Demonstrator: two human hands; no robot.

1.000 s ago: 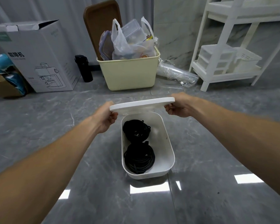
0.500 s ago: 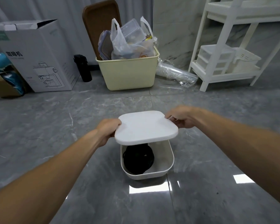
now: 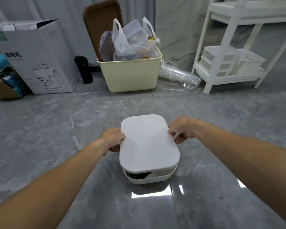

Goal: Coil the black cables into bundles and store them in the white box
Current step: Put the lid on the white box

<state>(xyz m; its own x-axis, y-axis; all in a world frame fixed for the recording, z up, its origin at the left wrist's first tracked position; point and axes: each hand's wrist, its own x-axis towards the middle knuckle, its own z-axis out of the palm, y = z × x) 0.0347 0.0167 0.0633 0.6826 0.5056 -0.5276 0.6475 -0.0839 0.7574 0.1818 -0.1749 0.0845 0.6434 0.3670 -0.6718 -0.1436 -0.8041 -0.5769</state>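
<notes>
Two hands hold a white lid (image 3: 149, 142) over the white box (image 3: 149, 178), which sits on the grey marble-patterned floor (image 3: 56, 126). The left hand (image 3: 113, 139) grips the lid's left edge, its fingers curled under the rim with the thumb on top. The right hand (image 3: 182, 129) pinches the right edge near the far corner, its fingers bent round the rim. The lid covers nearly all of the box and is tilted, its near edge raised slightly so that a narrow gap stays open at the front. Through that gap a small part of the black cables (image 3: 139, 175) shows inside the box; how they are coiled cannot be told from here.

Against the far wall stands a pale yellow bin (image 3: 130, 75) stuffed with a white plastic bag (image 3: 122, 42) and clear food containers, with a brown tray (image 3: 102, 19) leaning upright behind it. Left of the bin stands a black bottle (image 3: 83, 69), and beside that a large white cardboard carton (image 3: 35, 57) printed with a line drawing of a coffee machine. A sleeve of clear plastic cups (image 3: 178, 75) lies on the floor between the bin and a white shelf rack (image 3: 221, 47), whose lower shelf carries small white drawers and a basket.
</notes>
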